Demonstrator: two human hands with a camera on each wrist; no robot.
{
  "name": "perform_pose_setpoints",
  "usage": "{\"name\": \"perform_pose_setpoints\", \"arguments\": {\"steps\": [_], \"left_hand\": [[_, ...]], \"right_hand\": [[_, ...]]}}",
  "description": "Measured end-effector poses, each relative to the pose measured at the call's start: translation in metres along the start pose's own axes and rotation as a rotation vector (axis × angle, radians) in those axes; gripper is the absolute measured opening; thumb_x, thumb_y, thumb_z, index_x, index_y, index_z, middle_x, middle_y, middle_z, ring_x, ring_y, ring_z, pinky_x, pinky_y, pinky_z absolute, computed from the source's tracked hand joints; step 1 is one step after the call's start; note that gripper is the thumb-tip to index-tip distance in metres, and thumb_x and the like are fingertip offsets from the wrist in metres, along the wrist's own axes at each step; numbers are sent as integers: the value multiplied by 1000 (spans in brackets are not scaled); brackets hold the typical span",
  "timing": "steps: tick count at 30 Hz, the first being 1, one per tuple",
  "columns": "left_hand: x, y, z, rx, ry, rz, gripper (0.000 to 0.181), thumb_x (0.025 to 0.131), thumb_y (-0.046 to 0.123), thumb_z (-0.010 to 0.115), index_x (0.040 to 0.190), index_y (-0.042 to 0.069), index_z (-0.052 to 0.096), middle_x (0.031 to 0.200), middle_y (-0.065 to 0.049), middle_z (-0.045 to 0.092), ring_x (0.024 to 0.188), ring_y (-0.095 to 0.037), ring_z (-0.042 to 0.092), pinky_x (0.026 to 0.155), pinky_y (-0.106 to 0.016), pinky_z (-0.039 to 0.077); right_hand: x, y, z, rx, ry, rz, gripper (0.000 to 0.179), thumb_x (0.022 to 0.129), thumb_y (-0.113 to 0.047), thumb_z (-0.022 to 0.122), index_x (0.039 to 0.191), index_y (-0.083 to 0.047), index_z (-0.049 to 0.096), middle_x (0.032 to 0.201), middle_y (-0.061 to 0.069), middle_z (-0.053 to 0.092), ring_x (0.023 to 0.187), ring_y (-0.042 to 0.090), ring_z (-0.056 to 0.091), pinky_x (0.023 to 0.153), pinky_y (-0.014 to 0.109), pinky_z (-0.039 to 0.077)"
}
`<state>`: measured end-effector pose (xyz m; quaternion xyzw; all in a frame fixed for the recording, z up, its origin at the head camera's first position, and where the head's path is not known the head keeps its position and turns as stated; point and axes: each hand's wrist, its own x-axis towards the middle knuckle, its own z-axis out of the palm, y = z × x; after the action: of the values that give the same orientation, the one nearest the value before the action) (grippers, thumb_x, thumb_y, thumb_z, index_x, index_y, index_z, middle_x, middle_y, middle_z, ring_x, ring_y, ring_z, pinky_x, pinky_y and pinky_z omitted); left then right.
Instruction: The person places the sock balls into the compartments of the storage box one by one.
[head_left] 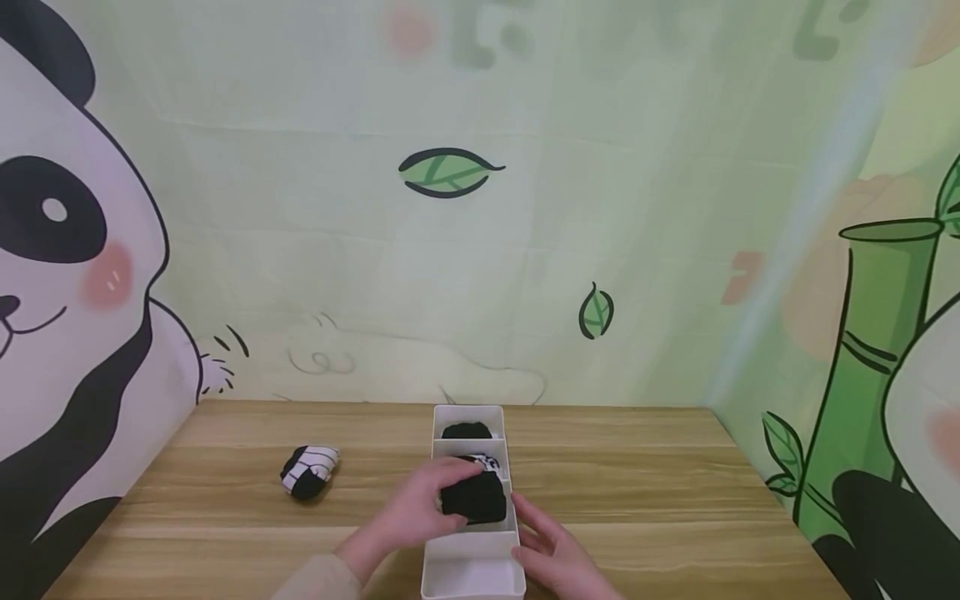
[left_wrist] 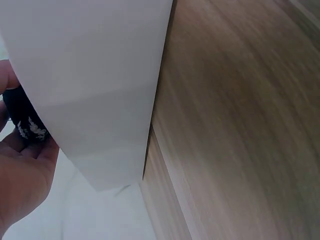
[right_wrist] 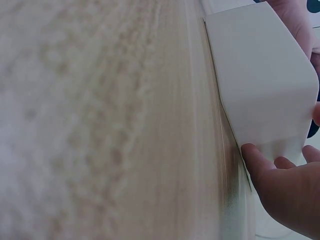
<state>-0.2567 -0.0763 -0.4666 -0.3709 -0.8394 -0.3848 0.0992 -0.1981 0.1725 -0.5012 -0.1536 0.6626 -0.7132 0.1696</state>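
My left hand (head_left: 416, 504) grips a rolled-up pair of black socks (head_left: 477, 498) between fingers and thumb, at the third compartment of a long white divided box (head_left: 474, 577). White markings show on the socks' side in the left wrist view. My right hand (head_left: 557, 557) rests its fingers against the box's right wall, spread along it in the right wrist view. A black roll (head_left: 467, 431) sits in the far compartment. Behind the held socks, a black-and-white roll (head_left: 489, 464) partly shows in the second compartment. The nearest compartment holds nothing.
On the wooden table (head_left: 637, 483), a white-and-black sock roll (head_left: 310, 471) lies left of the box. A printed cloth backdrop (head_left: 322, 208) with pandas and bamboo stands at the table's back and sides.
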Motion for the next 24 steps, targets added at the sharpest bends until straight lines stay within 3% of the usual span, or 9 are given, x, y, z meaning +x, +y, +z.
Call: {"name": "perform_pose_setpoints", "arguments": {"steps": [7, 13, 24], "left_hand": [[0, 2, 1, 24, -11, 19, 63, 69, 1, 81, 129, 5, 65, 123, -10, 64, 111, -27, 59, 96, -44, 48], [-1, 2, 3, 107, -65, 39, 65, 72, 8, 85, 133, 6, 62, 133, -14, 57, 123, -31, 52, 102, -48, 44], [-1, 6, -5, -15, -25, -27, 58, 78, 3, 79, 133, 2, 60, 136, -16, 56, 125, -37, 50, 102, -55, 42]], "right_hand": [[0, -1, 1, -21, -5, -16, 71, 98, -12, 61, 156, -2, 22, 159, 24, 21, 140, 44, 32, 102, 40, 45], [1, -1, 1, -8, 11, 14, 70, 97, -13, 62, 156, -5, 25, 157, 24, 26, 138, 42, 35, 100, 44, 47], [1, -2, 1, 53, 22, 66, 72, 96, -15, 65, 156, -8, 27, 156, 24, 29, 138, 38, 39, 100, 47, 47]]}}
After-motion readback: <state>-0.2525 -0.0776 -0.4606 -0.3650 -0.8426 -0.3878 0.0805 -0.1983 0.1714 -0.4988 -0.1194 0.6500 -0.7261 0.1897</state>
